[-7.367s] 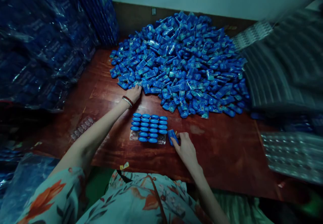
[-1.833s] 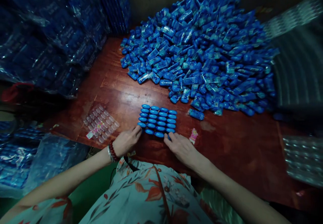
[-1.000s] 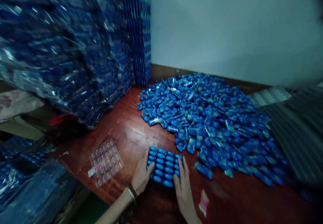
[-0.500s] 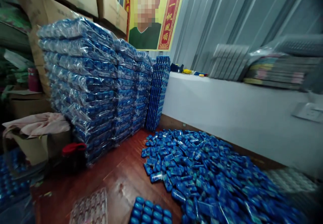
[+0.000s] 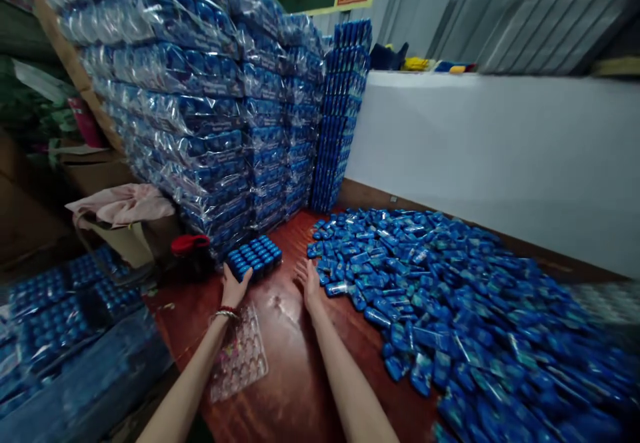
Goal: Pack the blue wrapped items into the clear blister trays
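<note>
My left hand (image 5: 234, 286) grips the near left corner of a block of blue, shiny, rounded pieces set in rows (image 5: 256, 255). This block rests on the reddish-brown tabletop (image 5: 285, 336), against the foot of the plastic-wrapped stacks. To its right, my right hand (image 5: 310, 282) is open, fingers spread and holding nothing, close to the left edge of a heap of loose blue packets (image 5: 425, 276). A clear moulded plastic tray (image 5: 241, 356) lies near my left wrist, partly behind the forearm.
Tall wrapped stacks of blue packs (image 5: 200, 103) rise at the back left, with a narrow unwrapped stack (image 5: 340, 123) beside them. A red-lidded container (image 5: 191, 246) and a bag with pink cloth (image 5: 133, 230) stand left. A white ledge (image 5: 490, 143) runs behind the heap.
Both hands have come into view. The block of blue pieces has moved from the near side of the table back to the wrapped stacks. My view has tilted downward.
</note>
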`<state>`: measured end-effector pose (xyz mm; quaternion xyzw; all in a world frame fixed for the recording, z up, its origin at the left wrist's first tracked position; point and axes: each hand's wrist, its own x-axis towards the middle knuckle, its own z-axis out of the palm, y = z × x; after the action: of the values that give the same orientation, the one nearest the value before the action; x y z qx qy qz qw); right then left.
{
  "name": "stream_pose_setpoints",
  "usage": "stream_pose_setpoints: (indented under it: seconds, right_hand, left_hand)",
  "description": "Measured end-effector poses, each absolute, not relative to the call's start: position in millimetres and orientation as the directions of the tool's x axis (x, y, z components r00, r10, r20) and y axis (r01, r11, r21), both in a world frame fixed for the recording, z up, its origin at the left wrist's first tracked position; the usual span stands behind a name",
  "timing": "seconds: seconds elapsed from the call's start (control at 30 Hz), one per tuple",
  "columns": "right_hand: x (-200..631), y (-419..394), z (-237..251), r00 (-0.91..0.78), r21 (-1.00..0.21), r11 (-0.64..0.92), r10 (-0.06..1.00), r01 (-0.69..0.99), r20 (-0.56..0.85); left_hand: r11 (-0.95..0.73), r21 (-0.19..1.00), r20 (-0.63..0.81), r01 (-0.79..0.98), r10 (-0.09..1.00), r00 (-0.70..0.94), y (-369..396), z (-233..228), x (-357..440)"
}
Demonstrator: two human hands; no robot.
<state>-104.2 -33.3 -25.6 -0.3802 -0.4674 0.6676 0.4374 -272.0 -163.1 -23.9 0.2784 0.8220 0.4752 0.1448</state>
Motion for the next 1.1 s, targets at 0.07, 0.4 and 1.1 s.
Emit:
stream_pose_setpoints:
  seconds: [0.07,0.4,1.1]
  right_hand:
    - [-92.2,-41.2,-35.2,-0.328,-0.965,-0.171,0.939,-0.197,-0.1]
    - [-16.6,-103.9,-44.0,-0.339,-0.972,0.185,0.932,0.141,0.129]
    - [135.5,-60.9,-14.7,-0.662,-0.357,0.66,0.737,0.661,0.137]
  left_hand:
    - [0.358,0.878,0.048,0.318,0.595,-0.802,-169.6,-33.4,-269.5]
    - [0.433,0.716,0.105,0.547,0.708,-0.698,-200.0,-34.6,-275.3]
    - [-0.031,0.216,-0.073,0.976,0.996,0.048,-259.1,-33.4,7.8]
